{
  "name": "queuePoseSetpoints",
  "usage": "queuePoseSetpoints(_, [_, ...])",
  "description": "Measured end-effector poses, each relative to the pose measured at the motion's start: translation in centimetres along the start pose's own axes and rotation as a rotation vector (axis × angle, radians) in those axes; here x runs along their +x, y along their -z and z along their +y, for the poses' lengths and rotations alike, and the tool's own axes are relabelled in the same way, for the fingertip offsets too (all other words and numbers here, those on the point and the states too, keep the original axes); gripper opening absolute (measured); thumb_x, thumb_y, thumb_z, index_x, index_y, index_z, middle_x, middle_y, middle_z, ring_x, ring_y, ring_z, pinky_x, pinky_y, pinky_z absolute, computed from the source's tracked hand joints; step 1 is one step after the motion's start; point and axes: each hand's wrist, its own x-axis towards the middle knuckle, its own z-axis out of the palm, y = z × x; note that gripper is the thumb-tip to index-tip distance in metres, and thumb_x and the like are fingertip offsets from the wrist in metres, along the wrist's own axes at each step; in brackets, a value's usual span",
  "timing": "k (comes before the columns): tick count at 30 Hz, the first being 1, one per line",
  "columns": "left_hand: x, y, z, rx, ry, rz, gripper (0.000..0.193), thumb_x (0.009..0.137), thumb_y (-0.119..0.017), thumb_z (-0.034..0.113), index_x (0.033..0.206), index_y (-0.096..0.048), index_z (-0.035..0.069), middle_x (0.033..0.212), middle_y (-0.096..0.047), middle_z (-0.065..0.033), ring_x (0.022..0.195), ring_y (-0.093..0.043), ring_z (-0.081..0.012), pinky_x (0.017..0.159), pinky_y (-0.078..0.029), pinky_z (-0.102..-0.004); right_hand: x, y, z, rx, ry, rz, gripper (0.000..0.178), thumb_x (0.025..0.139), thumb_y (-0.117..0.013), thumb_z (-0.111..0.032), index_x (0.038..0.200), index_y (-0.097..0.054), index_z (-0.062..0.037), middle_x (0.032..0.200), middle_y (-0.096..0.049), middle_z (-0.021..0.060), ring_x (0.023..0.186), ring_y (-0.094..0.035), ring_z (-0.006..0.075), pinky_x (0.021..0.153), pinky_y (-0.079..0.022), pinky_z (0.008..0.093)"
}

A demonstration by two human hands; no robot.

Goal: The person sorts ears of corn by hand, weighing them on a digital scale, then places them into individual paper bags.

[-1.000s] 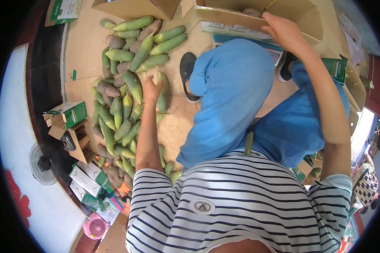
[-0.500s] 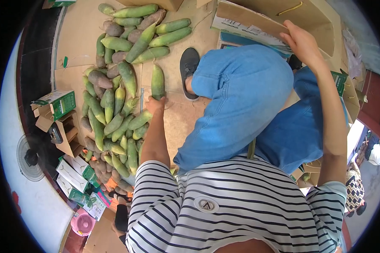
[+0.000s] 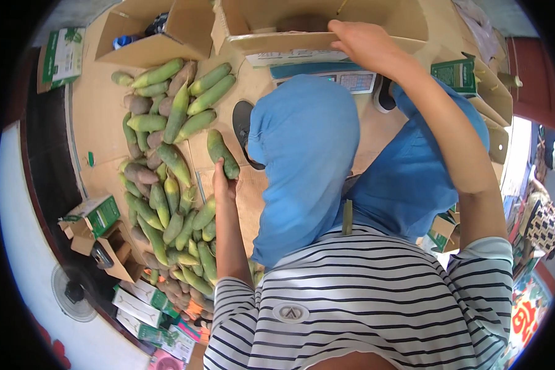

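In my left hand (image 3: 226, 182) is a green radish (image 3: 219, 148), raised a little above the cardboard-covered floor, with my fingers around its near end. My right hand (image 3: 371, 45) grips the near rim of an open cardboard box (image 3: 277, 41), thumb on the outside and fingers over the edge. Inside the box a dark reddish-brown thing partly shows; I cannot make out what it is. Beneath the box's near side sits a blue scale (image 3: 354, 81) with keys and a lit display, partly hidden by my knee. Left of my left hand lies a large heap of green radishes (image 3: 174, 161).
Brownish-purple roots (image 3: 143, 174) lie among the radishes. Another open carton (image 3: 160, 46) stands at the far left, and a green-and-white box (image 3: 456, 75) at the right. A fan (image 3: 74, 292) and more cartons (image 3: 143, 302) are at the lower left. My shoe (image 3: 243, 126) is beside the held radish.
My left hand has lifted the radish and tilted it. The view has turned to the right, bringing more of the box and scale into sight. My right hand stays on the box rim.
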Motion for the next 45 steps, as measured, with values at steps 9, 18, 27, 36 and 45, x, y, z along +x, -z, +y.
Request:
queuePoseSetpoints(9, [-13.2,-17.1,13.5,0.549,-1.042,-0.357,0.058,0.075,-0.066,0.016,0.123,-0.043,-0.005,0.115,-0.053,-0.0126,0.108,-0.05,-0.0206,0.091,-0.04,-0.0329,-0.1,-0.4,0.2,0.002,-0.005,-0.043,0.018,0.086,-0.052,-0.016,0.085,-0.046,0.0003,0.085,-0.059,0.0174,0.083,-0.057,0.0358,0.068,-0.046,0.0442])
queuePoseSetpoints(18, [-9.8,-30.8,16.4,1.226,-1.528,-0.441,0.041,0.076,-0.067,0.015,0.115,-0.056,0.009,0.105,-0.056,-0.0137,0.096,-0.054,-0.0301,0.083,-0.044,-0.0352,-0.2,-0.4,-0.4,-0.003,-0.009,-0.027,0.018,0.085,-0.054,-0.018,0.087,-0.046,-0.0019,0.081,-0.06,0.0172,0.08,-0.058,0.0355,0.065,-0.046,0.0447])
queuePoseSetpoints(27, [-4.4,-7.8,4.9,1.396,-1.121,0.029,0.033,0.076,-0.06,0.012,0.109,-0.055,0.005,0.102,-0.054,-0.0187,0.095,-0.052,-0.0361,0.081,-0.044,-0.0406,-0.1,-0.6,0.2,-0.083,0.076,0.063,0.022,0.084,-0.056,-0.021,0.094,-0.047,-0.0037,0.085,-0.06,0.0178,0.083,-0.058,0.036,0.067,-0.046,0.0455])
queuePoseSetpoints(36, [-6.2,11.1,-7.2,1.795,-0.193,0.223,0.046,0.073,-0.067,0.026,0.111,-0.051,0.006,0.111,-0.05,-0.0175,0.104,-0.05,-0.0338,0.083,-0.045,-0.0426,0.3,-0.1,0.1,-0.077,-0.001,-0.042,0.023,0.087,-0.054,-0.022,0.102,-0.045,-0.0065,0.087,-0.06,0.0168,0.084,-0.057,0.0353,0.067,-0.044,0.0434])
queuePoseSetpoints(45, [-2.0,17.8,-2.9,2.11,-0.478,0.64,0.049,0.078,-0.057,0.012,0.125,-0.043,0.01,0.124,-0.046,-0.01,0.115,-0.043,-0.0249,0.089,-0.04,-0.0408,0.4,0.7,-1.3,-0.063,-0.074,-0.053,0.025,0.088,-0.053,-0.024,0.102,-0.047,-0.0056,0.086,-0.06,0.0159,0.08,-0.058,0.0344,0.067,-0.044,0.0419])
